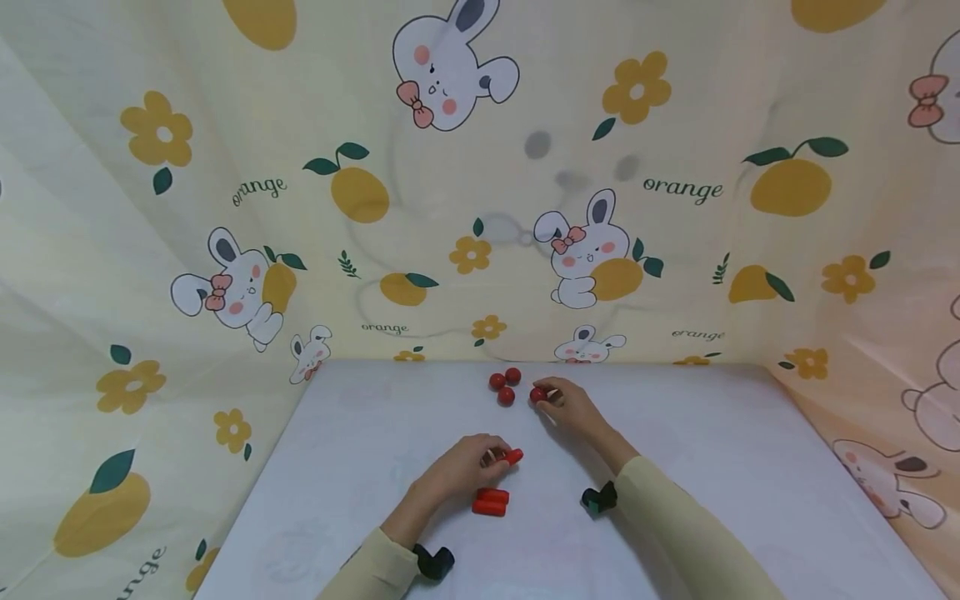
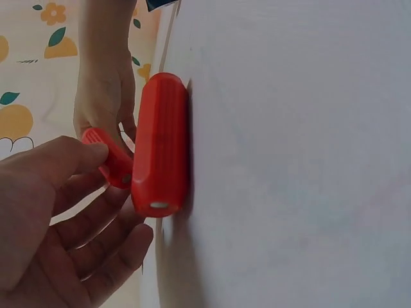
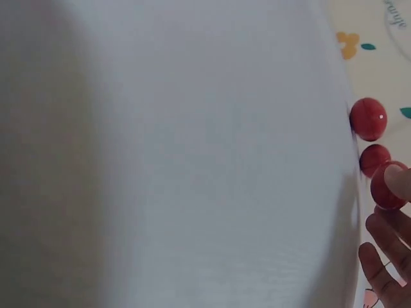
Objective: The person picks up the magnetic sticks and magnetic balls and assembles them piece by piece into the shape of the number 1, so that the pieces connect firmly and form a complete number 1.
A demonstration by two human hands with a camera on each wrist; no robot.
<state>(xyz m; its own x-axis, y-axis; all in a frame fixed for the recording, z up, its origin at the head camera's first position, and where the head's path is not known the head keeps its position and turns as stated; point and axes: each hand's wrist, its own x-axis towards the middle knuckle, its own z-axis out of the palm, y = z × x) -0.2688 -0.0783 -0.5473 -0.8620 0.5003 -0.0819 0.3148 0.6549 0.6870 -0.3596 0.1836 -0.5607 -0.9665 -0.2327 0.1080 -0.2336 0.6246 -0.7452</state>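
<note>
The rod pair (image 1: 491, 502) is the reference point for all positions. It consists of 2 red rods that lie side by side on the white table (image 1: 360, 450).

Left hand (image 1: 468, 464): positioned beyond the rod pair and slightly to its left. It grips 1 red rod, the held rod (image 1: 513, 457), between thumb and fingers; the thumb presses on its side. The other fingers are loosely bent. The held rod is near the rod pair, just beyond it and slightly to its right. In the left wrist view, the held rod has a ribbed side and a pale round spot on its end.

Right hand (image 1: 573, 407): positioned well beyond the rod pair and to its right. It pinches 1 red ball, the held ball (image 1: 537, 396), with the thumb laid on the surface. The right wrist view crops this hand at the edge, so contact between the held ball and the table cannot be confirmed.

Ball group (image 1: 506, 396): 3 red balls, close together on the table, well beyond the rod pair. The held ball is just to the right of this group.

Wrist equipment: the left unit (image 1: 435, 563), black, is on the near side of the rod pair, to its left. The right unit (image 1: 600, 498), also black, is to the right of the rod pair. Both sleeves (image 1: 697, 542) are beige.

Backdrop: a cream cloth (image 1: 450, 179), printed with rabbits, flowers and oranges, hangs beyond the rod pair.
</note>
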